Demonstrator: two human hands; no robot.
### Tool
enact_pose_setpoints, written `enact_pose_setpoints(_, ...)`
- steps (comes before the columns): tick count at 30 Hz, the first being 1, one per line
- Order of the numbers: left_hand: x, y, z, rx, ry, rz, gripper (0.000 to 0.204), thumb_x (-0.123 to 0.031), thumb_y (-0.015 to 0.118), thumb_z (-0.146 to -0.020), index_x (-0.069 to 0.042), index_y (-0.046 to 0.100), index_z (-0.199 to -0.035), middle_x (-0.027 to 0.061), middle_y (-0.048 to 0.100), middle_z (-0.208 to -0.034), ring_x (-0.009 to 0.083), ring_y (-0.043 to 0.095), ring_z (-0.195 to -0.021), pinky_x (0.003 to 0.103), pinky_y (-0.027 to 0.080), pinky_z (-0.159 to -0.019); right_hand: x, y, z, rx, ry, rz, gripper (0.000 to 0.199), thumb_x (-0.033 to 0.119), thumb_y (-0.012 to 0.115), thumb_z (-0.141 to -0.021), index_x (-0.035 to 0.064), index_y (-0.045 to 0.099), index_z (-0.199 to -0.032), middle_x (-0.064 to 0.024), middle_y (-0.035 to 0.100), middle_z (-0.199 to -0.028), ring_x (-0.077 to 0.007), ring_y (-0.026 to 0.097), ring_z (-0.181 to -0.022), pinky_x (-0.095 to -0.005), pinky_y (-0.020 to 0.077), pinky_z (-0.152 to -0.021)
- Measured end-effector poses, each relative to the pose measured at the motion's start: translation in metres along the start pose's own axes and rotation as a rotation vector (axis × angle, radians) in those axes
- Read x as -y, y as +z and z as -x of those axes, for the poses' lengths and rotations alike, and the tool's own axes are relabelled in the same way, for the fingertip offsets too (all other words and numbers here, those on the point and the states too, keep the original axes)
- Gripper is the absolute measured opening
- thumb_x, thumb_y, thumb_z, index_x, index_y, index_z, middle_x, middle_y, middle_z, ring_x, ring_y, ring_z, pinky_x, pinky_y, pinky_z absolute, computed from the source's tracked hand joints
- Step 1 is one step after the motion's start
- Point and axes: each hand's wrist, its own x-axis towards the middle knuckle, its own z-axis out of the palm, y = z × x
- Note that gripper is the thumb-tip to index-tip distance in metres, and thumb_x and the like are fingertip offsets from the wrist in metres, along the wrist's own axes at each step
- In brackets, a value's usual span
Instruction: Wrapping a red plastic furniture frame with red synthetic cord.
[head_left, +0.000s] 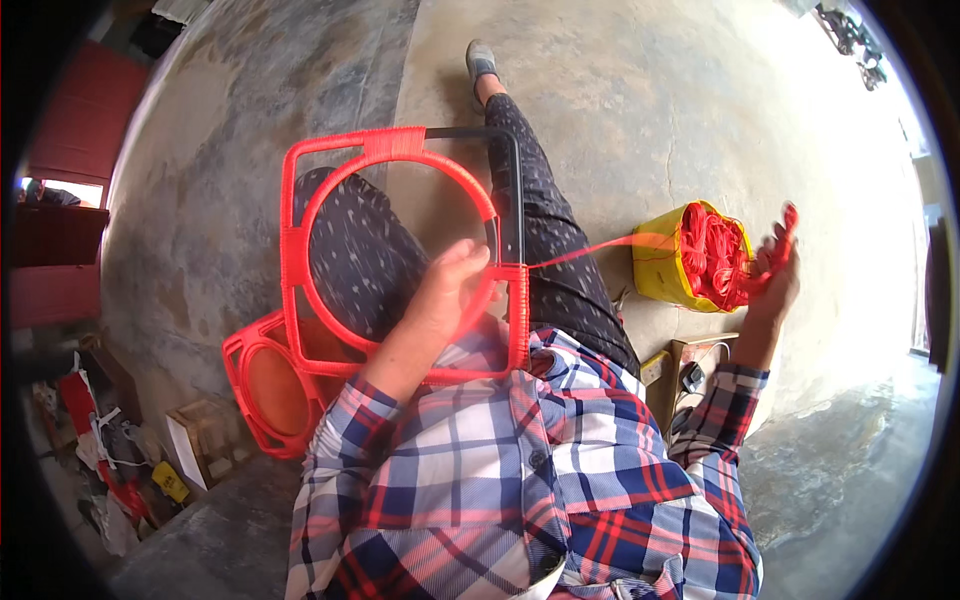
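Observation:
A square frame with a ring inside it [296, 255] lies over my lap, mostly wound with red strip. Its upper right corner and a short piece of the ring beside my fingers are bare black. My left hand [452, 290] is closed round the right side of the ring, thumb on top. A red strip [590, 247] runs from the frame's right side toward my right hand [778, 275]. That hand is raised at the right, blurred, with a red strip bundle [768, 268] in its fingers. Beside it stands a yellow container [655, 275] full of tangled red strip [712, 250].
A second red-wound frame [240, 375] with a ring leans at my left. A wooden box [205, 440] and mixed scraps [110, 455] lie lower left. A wooden piece with a dark device and cable [692, 375] sits near my right forearm. Concrete floor [600, 90] spreads ahead.

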Motion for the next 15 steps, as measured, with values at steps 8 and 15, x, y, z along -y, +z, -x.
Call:
enact_pose_setpoints(8,-0.007,0.004,-0.005,-0.016,0.081,0.094,0.031,-0.026,0.047,-0.094,-0.004,0.058,-0.113,0.0059,0.061,-0.112,0.0166,0.054,-0.105,0.034,0.040,-0.094,-0.045,0.141,0.117,1.391,-0.130,0.901,0.033,0.011,0.065,-0.081,0.0028,0.060,-0.112,-0.0170,0.065,-0.091,-0.0326,0.063,-0.085,-0.0382,0.0483,-0.072)
enact_pose_setpoints(15,0.011,0.020,-0.003,-0.060,-0.080,0.011,0.007,-0.016,0.052,-0.093,-0.014,0.058,-0.094,-0.0016,0.061,-0.087,0.0100,0.058,-0.076,0.028,0.048,-0.065,-0.069,0.182,0.127,1.051,-0.012,0.855,0.033,0.018,0.069,-0.079,-0.0009,0.052,-0.099,-0.0217,0.062,-0.080,-0.0341,0.064,-0.074,-0.0384,0.0487,-0.066)
